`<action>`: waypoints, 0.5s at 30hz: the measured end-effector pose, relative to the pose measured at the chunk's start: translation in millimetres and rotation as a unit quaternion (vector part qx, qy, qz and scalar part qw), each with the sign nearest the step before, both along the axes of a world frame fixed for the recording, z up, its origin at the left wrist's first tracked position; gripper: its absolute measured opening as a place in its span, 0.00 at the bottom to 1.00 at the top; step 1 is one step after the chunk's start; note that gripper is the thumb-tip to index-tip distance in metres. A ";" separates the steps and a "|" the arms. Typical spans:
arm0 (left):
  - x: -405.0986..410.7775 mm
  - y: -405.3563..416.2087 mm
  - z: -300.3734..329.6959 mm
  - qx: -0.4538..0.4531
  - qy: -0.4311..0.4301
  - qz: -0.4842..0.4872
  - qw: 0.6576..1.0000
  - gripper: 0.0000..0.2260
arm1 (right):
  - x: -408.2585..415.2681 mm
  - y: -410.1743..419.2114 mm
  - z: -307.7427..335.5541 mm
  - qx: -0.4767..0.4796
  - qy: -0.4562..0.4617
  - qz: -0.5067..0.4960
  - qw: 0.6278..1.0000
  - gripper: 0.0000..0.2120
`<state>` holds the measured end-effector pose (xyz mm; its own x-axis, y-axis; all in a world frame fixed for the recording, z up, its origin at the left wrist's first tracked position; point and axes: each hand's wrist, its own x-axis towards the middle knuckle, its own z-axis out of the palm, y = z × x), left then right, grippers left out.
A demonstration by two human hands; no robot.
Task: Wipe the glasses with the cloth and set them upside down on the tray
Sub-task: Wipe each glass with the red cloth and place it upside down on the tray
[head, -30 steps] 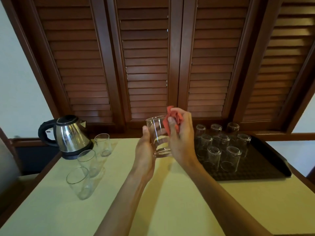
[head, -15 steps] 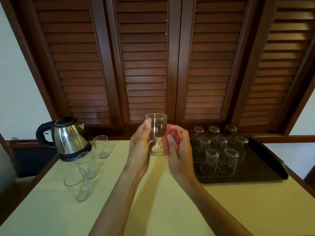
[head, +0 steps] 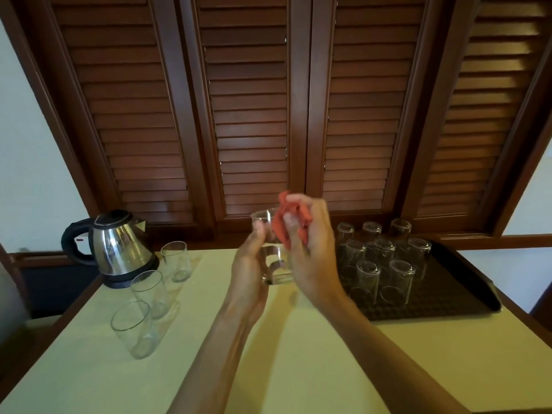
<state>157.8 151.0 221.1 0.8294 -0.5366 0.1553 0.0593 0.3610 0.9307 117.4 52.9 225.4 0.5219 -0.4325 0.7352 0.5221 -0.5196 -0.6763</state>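
We hold one glass (head: 270, 249) in the left hand (head: 248, 273), fingers curled round it above the counter (head: 298, 354). The right hand (head: 313, 249) grips the cloth (head: 286, 222) against its rim. Nine glasses stand inverted on the tray (head: 448, 294); three upright glasses (head: 149, 297) remain unwiped.

Glasses inverted on tray (head: 466, 309): nine, counted in rows of three (head: 380, 249). Upright glasses on table (head: 298, 369): three (head: 149, 289). One glass in hand (head: 273, 264). One cloth (head: 288, 219). One kettle (head: 118, 249). Two hands (head: 310, 249).
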 end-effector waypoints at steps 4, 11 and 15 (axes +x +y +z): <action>7.2 4.7 10.2 -0.051 0.040 0.032 0.997 0.29 | -10.1 9.7 -22.3 0.047 0.010 0.043 0.998 0.09; 3.2 6.1 17.3 -0.032 0.039 0.020 0.999 0.33 | -12.2 16.9 -15.3 0.023 0.002 0.031 0.999 0.14; 1.8 5.8 12.7 -0.019 0.008 0.019 1.000 0.31 | -7.6 5.8 -7.9 0.088 0.009 0.039 0.995 0.15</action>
<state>159.6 156.8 233.8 0.8515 -0.4986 0.1620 0.0589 0.3980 0.9155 109.8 58.7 217.6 0.5716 -0.5109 0.6421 0.5427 -0.3515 -0.7628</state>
